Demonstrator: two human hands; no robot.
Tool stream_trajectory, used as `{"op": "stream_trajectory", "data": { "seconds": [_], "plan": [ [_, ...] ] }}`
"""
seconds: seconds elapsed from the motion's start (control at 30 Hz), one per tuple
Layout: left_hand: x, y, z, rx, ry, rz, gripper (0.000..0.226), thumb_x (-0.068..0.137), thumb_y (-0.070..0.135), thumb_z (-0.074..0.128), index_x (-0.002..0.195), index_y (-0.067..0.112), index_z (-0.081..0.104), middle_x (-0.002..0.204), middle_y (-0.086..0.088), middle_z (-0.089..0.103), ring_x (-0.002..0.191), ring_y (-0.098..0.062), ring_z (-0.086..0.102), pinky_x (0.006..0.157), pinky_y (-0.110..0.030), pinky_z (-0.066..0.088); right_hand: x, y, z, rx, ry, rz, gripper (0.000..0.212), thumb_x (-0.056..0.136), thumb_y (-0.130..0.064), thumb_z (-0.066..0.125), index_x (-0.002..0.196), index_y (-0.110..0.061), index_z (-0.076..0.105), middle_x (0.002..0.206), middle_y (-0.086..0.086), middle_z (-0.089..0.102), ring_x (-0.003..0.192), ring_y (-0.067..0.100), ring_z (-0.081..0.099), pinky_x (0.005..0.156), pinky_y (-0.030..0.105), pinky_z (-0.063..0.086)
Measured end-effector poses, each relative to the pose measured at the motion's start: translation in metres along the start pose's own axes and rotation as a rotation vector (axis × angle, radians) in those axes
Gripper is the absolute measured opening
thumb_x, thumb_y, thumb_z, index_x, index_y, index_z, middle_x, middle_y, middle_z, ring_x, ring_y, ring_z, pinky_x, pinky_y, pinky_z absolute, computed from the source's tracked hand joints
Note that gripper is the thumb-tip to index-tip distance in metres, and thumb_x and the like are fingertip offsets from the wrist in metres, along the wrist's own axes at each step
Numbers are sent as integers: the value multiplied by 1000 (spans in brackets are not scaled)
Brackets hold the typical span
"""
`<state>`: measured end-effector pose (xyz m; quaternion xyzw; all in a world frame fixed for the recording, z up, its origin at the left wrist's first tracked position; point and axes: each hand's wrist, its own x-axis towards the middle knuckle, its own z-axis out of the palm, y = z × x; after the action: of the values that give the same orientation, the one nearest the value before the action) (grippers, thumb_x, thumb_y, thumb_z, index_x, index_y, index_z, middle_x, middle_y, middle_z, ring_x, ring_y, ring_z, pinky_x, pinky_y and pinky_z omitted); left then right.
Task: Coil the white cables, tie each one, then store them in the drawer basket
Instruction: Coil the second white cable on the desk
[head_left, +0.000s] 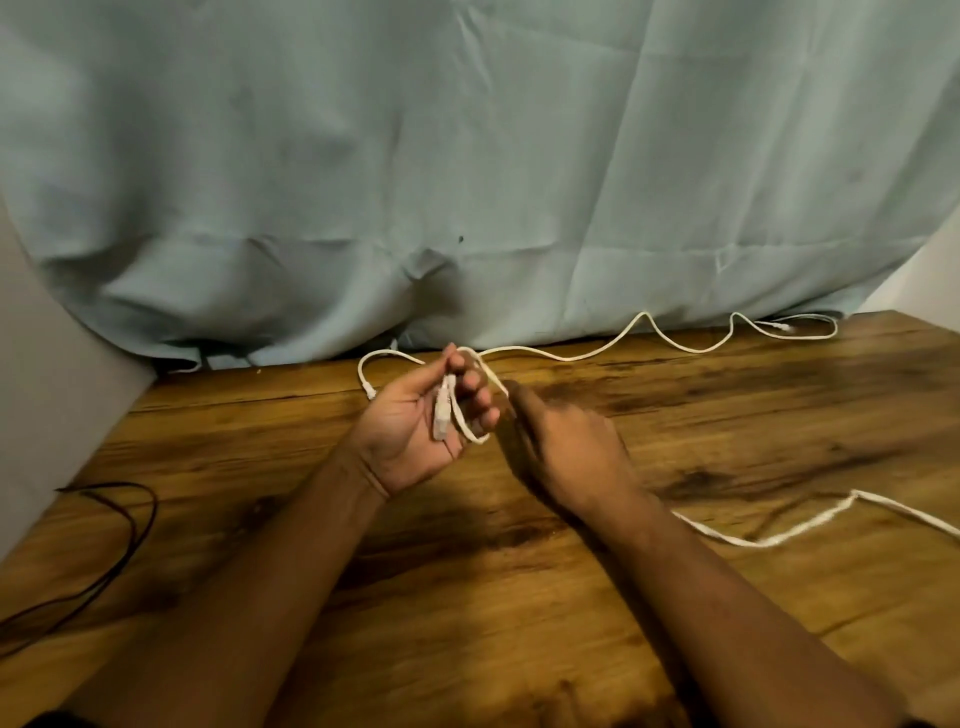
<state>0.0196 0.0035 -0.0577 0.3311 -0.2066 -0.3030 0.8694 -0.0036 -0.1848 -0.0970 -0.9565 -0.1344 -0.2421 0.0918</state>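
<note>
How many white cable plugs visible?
3: a plug in the left hand, one on the table beside it, one far right by the blue cloth. Others may be hidden.

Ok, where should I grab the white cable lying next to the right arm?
Pinch the white cable at its sharp bend, coming down from above. It lies flat on the table and neither end shows, so the bend is probably the easiest spot for fingers to catch.

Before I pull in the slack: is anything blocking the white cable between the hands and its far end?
Nothing visible does. From the left hand, which grips it, the white cable runs free over the wooden table to its plug beside the blue curtain. The drawer basket is not in view.
</note>
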Motion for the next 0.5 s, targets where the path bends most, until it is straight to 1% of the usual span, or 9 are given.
{"op": "stream_trajectory", "data": {
  "seconds": [0.03, 0.07, 0.1, 0.17, 0.27, 0.33, 0.4, 0.47, 0.5],
  "plan": [
    [2, 3, -3, -22, 51, 67, 38, 98, 29, 43, 71, 17, 67, 90, -7, 76, 84, -22, 76, 73, -36, 63, 0, -7, 1, -50, -54, -28, 38, 107, -42, 39, 144, -33, 39, 103, 11, 74, 89, 40, 70, 69, 42, 51],
    [3, 7, -7, -49, 69, 115, 38, 98, 29, 43, 71, 17, 67, 113, -16, 75, 106, -29, 73, 84, -42, 63, -1, -14, 2, -100, -97, -62, 35, 106, -39, 40, 139, -29, 43, 105, 10, 74, 91, 39, 71, 69, 41, 51],
    [4, 11, -12, -67, 76, 142, 38, 99, 29, 43, 73, 17, 67, 130, -22, 67, 124, -35, 64, 94, -48, 59, -1, -20, 2, -146, -132, -97, 30, 106, -35, 43, 133, -26, 47, 106, 10, 74, 93, 38, 71, 70, 41, 52],
    [5, 17, -22, -32, 130, 155, 36, 99, 29, 45, 74, 19, 68, 145, -24, 56, 140, -39, 48, 106, -55, 49, -1, -29, 1, -185, -175, -155, 22, 103, -29, 47, 123, -22, 54, 104, 11, 74, 93, 38, 71, 69, 40, 51],
    [6, 15, -26, 122, 317, 141, 35, 105, 32, 38, 83, 23, 63, 149, -16, 54, 146, -33, 41, 119, -55, 30, -2, -36, -5, -177, -195, -226, 15, 101, -28, 51, 112, -22, 58, 97, 10, 73, 88, 36, 70, 63, 37, 40],
    [10, 13, -30, 152, 414, 192, 33, 108, 32, 34, 90, 22, 59, 151, -15, 51, 145, -31, 40, 123, -54, 22, -3, -39, -11, -136, -234, -246, 15, 100, -29, 51, 110, -23, 60, 95, 9, 72, 87, 35, 68, 62, 34, 36],
    [15, 12, -40, 140, 476, 258, 31, 109, 29, 37, 94, 16, 61, 146, -18, 51, 135, -32, 45, 119, -52, 31, -4, -41, -17, -87, -284, -243, 15, 99, -31, 52, 109, -24, 61, 96, 8, 70, 89, 33, 67, 63, 34, 38],
    [18, 9, -49, 202, 523, 314, 30, 109, 25, 39, 96, 12, 62, 126, -15, 59, 123, -31, 49, 104, -46, 43, -3, -41, -23, -71, -300, -244, 17, 100, -37, 54, 111, -27, 63, 99, 6, 71, 93, 31, 67, 66, 34, 40],
    [18, 7, -51, 274, 545, 332, 30, 109, 23, 40, 94, 12, 64, 113, -12, 61, 116, -29, 51, 95, -40, 46, -3, -42, -26, -74, -301, -245, 19, 100, -41, 56, 112, -28, 63, 101, 5, 71, 95, 30, 66, 67, 33, 40]
  ]
}}
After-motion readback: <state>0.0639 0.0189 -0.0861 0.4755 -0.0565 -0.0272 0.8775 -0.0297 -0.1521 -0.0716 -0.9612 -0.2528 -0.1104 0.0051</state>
